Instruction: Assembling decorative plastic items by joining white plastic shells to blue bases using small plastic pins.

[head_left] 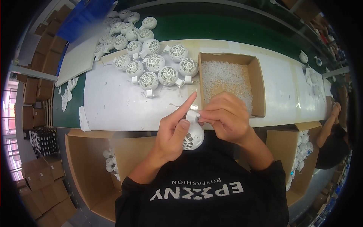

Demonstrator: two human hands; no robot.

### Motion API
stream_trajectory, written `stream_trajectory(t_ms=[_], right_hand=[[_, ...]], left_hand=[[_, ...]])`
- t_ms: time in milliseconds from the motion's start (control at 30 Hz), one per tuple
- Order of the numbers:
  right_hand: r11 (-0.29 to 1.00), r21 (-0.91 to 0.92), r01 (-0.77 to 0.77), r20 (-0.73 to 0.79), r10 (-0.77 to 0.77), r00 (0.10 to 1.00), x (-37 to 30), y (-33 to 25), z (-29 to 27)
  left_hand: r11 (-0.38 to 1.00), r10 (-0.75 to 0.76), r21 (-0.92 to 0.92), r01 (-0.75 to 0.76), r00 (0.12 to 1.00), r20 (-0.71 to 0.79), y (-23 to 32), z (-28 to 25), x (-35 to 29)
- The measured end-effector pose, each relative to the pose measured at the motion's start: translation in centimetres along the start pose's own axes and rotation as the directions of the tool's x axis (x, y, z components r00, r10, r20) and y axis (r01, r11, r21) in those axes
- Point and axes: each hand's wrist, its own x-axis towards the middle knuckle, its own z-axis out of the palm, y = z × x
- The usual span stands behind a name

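My left hand (172, 133) grips a round white plastic fan housing (196, 135) with a web-like grille, held in front of my chest at the table's near edge. Its square neck (193, 115) points up and away from me, and a thin wire runs out beside it. The left index finger is stretched out past the neck. My right hand (226, 116) pinches at the neck's right side; whatever lies between its fingertips is too small to make out. Just beyond that hand stands an open cardboard box (258, 87) holding many small clear plastic pieces (223, 73).
Several similar white housings (155, 63) lie across the table's (113, 108) left and far side. Below the edge stand a left carton (87, 166) and a right carton (280, 145), both with white housings inside. Another person's arm (328, 126) shows at far right.
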Motion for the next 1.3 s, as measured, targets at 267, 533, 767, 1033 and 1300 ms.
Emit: stream_trajectory(t_ms=[267, 533, 767, 1033, 1300], right_hand=[[0.991, 0.067, -0.117, 0.156, 0.105, 0.982, 0.0, 0.4, -1.1], [0.881, -0.014, -0.473, 0.061, 0.473, 0.879, -1.4, 2.9, -1.9], [0.601, -0.604, -0.523, 0.193, 0.747, 0.636, -3.0, 6.0, -0.9], [0.669, -0.499, -0.551, 0.291, 0.728, 0.621, -2.8, 5.4, -0.5], [0.634, -0.470, -0.614, 0.235, 0.761, 0.605, -2.7, 5.4, -0.8]], left_hand=[[0.855, 0.177, 0.487, -0.180, 0.983, 0.053, 0.9, 0.6, 0.2], [0.998, 0.036, 0.055, -0.026, 0.983, -0.180, -0.8, -1.8, -2.3], [0.950, 0.215, 0.275, -0.146, 0.946, -0.241, -0.3, -3.7, -3.4], [0.533, 0.076, 0.545, 0.648, 0.604, -0.793, -1.1, -15.7, -19.3], [0.840, 0.276, 0.520, 0.154, 0.705, -0.654, -0.2, -10.3, -12.8]])
